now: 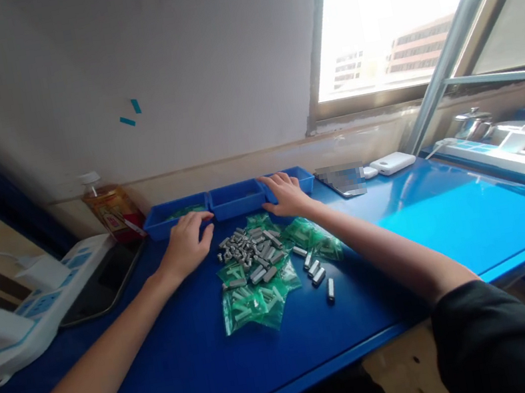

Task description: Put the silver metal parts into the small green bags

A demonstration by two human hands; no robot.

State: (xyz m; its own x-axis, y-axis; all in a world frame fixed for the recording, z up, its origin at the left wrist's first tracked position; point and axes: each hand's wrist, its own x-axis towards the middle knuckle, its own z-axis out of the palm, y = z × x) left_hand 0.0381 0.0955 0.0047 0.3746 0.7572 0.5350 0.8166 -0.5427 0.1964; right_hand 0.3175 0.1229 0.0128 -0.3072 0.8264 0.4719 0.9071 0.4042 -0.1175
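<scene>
Both hands, left hand (187, 238) and right hand (287, 196), lie open against three blue trays (237, 199) at the table's (449, 218) far edge; right half is free.

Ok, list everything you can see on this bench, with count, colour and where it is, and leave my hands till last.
bins: three, blue, in a row at the back of the table.
metal cylinders: a heap plus a few loose, grey, centre of the table.
small bags: several, green, under and around the heap.
table: one, blue.
bottle: one, amber liquid, by the wall on the left.
power strips: two, white, far left and far right.
dark tablet: one, left of the hands.
white power bank: one, right of the bins.
left hand: bare, fingers on the left bin's front edge.
right hand: bare, fingers on the right bin's rim.
</scene>
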